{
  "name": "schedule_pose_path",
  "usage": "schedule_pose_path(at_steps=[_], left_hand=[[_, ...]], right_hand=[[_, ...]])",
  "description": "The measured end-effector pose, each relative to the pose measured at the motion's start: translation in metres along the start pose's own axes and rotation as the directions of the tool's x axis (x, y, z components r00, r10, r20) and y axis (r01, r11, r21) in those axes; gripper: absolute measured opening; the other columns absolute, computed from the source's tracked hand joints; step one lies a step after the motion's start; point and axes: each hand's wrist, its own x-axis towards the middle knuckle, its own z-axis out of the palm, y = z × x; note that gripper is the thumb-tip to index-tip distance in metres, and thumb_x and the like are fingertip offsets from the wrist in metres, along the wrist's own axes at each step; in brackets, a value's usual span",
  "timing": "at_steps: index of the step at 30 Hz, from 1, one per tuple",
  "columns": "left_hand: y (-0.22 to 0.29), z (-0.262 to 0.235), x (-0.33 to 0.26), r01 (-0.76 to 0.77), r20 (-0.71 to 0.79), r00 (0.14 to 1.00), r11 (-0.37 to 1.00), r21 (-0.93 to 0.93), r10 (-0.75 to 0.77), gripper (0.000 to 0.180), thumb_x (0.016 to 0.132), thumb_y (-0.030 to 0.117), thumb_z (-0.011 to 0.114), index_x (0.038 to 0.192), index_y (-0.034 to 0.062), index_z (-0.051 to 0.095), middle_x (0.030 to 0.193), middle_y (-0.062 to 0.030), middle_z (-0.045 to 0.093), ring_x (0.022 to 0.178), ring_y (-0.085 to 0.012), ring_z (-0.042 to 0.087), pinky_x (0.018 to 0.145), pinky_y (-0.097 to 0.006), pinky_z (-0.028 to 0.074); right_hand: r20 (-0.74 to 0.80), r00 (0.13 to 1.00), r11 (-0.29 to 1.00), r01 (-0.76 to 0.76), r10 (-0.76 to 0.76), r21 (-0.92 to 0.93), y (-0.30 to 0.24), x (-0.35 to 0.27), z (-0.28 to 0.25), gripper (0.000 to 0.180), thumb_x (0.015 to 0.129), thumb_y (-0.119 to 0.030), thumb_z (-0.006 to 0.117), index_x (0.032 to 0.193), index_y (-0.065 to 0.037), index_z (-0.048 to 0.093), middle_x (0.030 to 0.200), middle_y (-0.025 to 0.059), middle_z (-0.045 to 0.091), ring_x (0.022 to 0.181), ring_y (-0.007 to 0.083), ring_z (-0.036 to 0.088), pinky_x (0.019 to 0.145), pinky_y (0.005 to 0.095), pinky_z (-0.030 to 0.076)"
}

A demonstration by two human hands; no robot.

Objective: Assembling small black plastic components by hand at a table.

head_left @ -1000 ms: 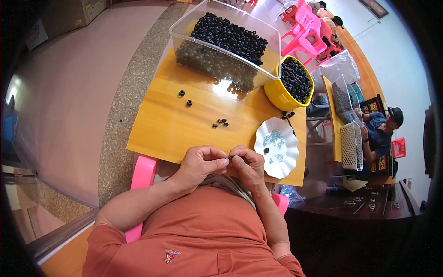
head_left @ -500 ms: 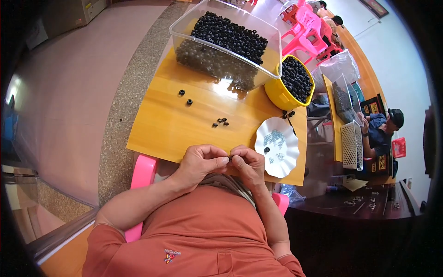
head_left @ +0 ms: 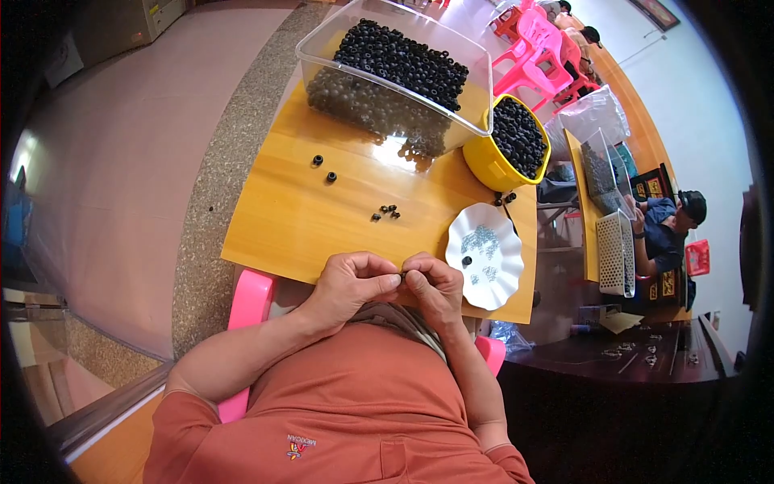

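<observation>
My left hand (head_left: 355,284) and my right hand (head_left: 435,286) meet at the table's near edge, thumbs and fingertips pinched together. Between them shows a sliver of a small black ring-like part (head_left: 403,275), mostly covered by the fingertips. Beside my right hand lies a white plate with a wavy rim (head_left: 506,278). Tiny clear pieces (head_left: 481,241) and one black part (head_left: 467,260) are on that plate. Ahead of my hands, several little black parts (head_left: 385,213) sit in a cluster, and two larger ones (head_left: 325,169) lie farther off to the left.
A clear plastic bin (head_left: 314,56) full of black ring-shaped parts stands at the table's far side. Next to it is a yellow tub (head_left: 488,165) of similar parts. At right, a person in a dark cap (head_left: 673,226) works by a white perforated basket (head_left: 615,254). Pink chairs (head_left: 536,56) stand beyond.
</observation>
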Motion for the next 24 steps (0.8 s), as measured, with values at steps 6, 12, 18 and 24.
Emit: schedule_pose_path(at_steps=[6, 12, 18, 24], left_hand=[[-0.0004, -0.0002, 0.0, 0.01, 0.004, 1.0, 1.0, -0.017, -0.01, 0.011, 0.085, 0.002, 0.066, 0.095, -0.0008, 0.064, 0.087, -0.0061, 0.067, 0.077, -0.012, 0.064, 0.073, -0.024, 0.055], [-0.0001, 0.0007, -0.0007, 0.015, -0.007, 1.0, 1.0, -0.008, -0.015, 0.011, 0.086, 0.003, 0.066, 0.096, -0.0008, 0.064, 0.087, -0.0058, 0.066, 0.076, -0.0111, 0.064, 0.072, -0.023, 0.055], [-0.0019, -0.0007, 0.0004, -0.009, -0.004, 1.0, 1.0, -0.01, 0.009, 0.011, 0.086, 0.003, 0.066, 0.096, -0.0012, 0.063, 0.088, -0.0065, 0.066, 0.077, -0.0114, 0.064, 0.072, -0.023, 0.055], [0.0, 0.0003, -0.0001, 0.001, -0.006, 1.0, 1.0, -0.023, -0.001, 0.011, 0.086, 0.002, 0.066, 0.096, -0.0013, 0.063, 0.088, -0.007, 0.066, 0.077, -0.0128, 0.065, 0.073, -0.024, 0.056]], right_hand=[[0.005, 1.0, 0.999, -0.015, 0.015, -0.032, -0.0001, 0.0007, 0.0002, 0.008, 0.09, -0.005, 0.061, 0.092, 0.003, 0.062, 0.089, 0.0056, 0.061, 0.08, 0.0097, 0.055, 0.071, 0.0217, 0.045], [0.014, 1.0, 1.0, -0.018, 0.018, -0.02, -0.0035, 0.0018, 0.0019, 0.008, 0.089, -0.003, 0.062, 0.092, 0.004, 0.064, 0.088, 0.0063, 0.061, 0.08, 0.011, 0.056, 0.07, 0.0223, 0.045], [0.041, 0.999, 0.999, 0.036, -0.034, -0.035, -0.0027, 0.0025, 0.0005, 0.009, 0.088, -0.002, 0.062, 0.095, 0.004, 0.065, 0.09, 0.0079, 0.062, 0.081, 0.0128, 0.057, 0.071, 0.0231, 0.046], [0.063, 0.998, 0.999, 0.027, -0.025, -0.024, -0.0017, 0.002, -0.0029, 0.012, 0.088, 0.0, 0.062, 0.098, 0.004, 0.065, 0.092, 0.0084, 0.062, 0.084, 0.0134, 0.058, 0.073, 0.0235, 0.047]])
